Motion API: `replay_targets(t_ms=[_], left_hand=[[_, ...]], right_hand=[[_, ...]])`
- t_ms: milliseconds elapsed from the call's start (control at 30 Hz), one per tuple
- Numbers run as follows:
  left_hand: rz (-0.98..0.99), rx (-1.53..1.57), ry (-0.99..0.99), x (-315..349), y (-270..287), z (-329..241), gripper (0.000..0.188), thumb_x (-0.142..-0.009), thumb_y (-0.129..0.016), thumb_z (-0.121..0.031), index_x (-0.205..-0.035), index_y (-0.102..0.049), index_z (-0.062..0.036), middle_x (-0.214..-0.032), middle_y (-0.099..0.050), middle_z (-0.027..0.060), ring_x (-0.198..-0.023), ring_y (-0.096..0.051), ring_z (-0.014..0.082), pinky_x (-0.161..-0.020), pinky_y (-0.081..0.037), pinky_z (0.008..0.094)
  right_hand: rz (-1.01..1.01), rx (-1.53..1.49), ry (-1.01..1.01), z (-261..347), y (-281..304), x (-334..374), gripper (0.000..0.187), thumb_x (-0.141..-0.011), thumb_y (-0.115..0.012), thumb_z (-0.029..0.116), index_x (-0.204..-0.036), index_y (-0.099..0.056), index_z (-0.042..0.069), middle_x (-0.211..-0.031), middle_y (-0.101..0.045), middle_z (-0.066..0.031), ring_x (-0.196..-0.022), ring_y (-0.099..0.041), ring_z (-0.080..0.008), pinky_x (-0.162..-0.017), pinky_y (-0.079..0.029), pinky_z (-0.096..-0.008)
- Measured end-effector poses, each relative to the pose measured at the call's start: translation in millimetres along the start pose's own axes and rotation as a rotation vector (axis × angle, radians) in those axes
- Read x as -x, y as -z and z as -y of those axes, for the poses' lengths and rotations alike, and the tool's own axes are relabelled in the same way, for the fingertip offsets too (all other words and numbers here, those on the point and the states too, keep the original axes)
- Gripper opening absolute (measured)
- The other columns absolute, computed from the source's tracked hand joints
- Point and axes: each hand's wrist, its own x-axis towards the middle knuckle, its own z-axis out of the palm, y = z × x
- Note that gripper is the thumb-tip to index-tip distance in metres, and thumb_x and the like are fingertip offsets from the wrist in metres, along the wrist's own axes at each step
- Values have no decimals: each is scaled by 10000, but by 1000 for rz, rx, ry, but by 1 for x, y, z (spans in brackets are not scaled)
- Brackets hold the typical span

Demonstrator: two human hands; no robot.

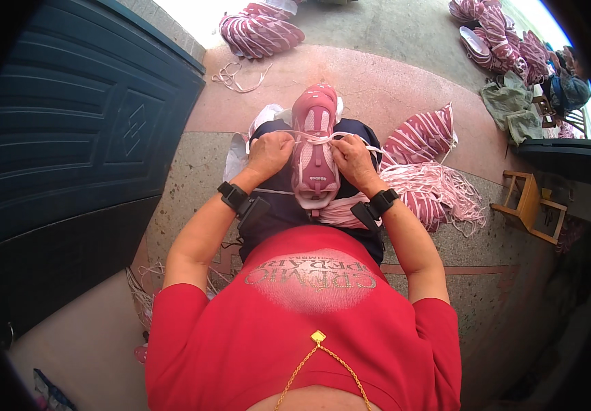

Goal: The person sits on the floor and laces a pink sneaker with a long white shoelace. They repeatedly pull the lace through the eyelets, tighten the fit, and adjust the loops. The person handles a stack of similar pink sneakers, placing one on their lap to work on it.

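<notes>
A pink sneaker [318, 161] rests on my lap between my knees, its toe pointing away from me. Pale pink lace [317, 139] crosses over its upper and runs out to both sides. On the left of the shoe, my left hand [273, 152] is closed, pinching one side of the lace. Opposite it, my right hand [354, 161] pinches the lace close to the shoe's right edge. Both wrists carry black straps with small boxes. Loose lace trails past my right hand toward the pile beside my leg.
A bundle of pale pink laces [439, 183] lies by my right leg beside stacked pink-and-white shoe pieces [422, 135]. More stacks [260, 31] sit on the floor ahead. A small wooden stool [529, 205] stands at right. A dark blue door [83, 123] is at left.
</notes>
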Motion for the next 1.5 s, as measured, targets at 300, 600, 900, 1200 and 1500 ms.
replay_targets(t_ms=[300,600,900,1200,1500], left_hand=[[-113,-278,-272,-5,-5,-6,132,-819,-596,-192,-755,-646,-88,-762,-626,85,-787,-583,293,-671,-425,456],[-173,-341,-195,-3,-3,-20,213,-789,-667,-305,-846,-687,-101,-832,-654,36,-837,-553,246,-736,-383,419],[-22,-619,-219,18,-15,-31,295,-809,-617,-226,-1048,-595,-54,-904,-629,75,-951,-537,275,-752,-405,451],[-50,-31,-216,6,-16,-2,247,-774,-549,-101,-975,-676,-37,-921,-673,117,-955,-565,306,-836,-468,399],[-77,-26,-216,6,-15,-6,229,-756,-581,-72,-958,-682,-31,-911,-670,111,-920,-541,313,-831,-454,391]], right_hand=[[15,-27,-59,0,-1,0,155,-819,-587,102,-914,-674,16,-825,-602,-149,-838,-556,-333,-769,-450,-416],[-78,-60,-61,0,-5,4,169,-821,-613,95,-951,-665,1,-886,-623,-127,-870,-577,-292,-809,-452,-361],[-102,-336,-355,5,-10,9,150,-803,-647,101,-862,-547,6,-780,-642,-140,-721,-645,-289,-668,-499,-348],[-78,-342,-371,1,-9,6,184,-803,-660,114,-793,-514,3,-732,-639,-130,-685,-638,-276,-627,-488,-343],[-84,-317,-297,0,-7,8,186,-790,-652,94,-737,-496,7,-664,-558,-141,-610,-573,-300,-578,-445,-383]])
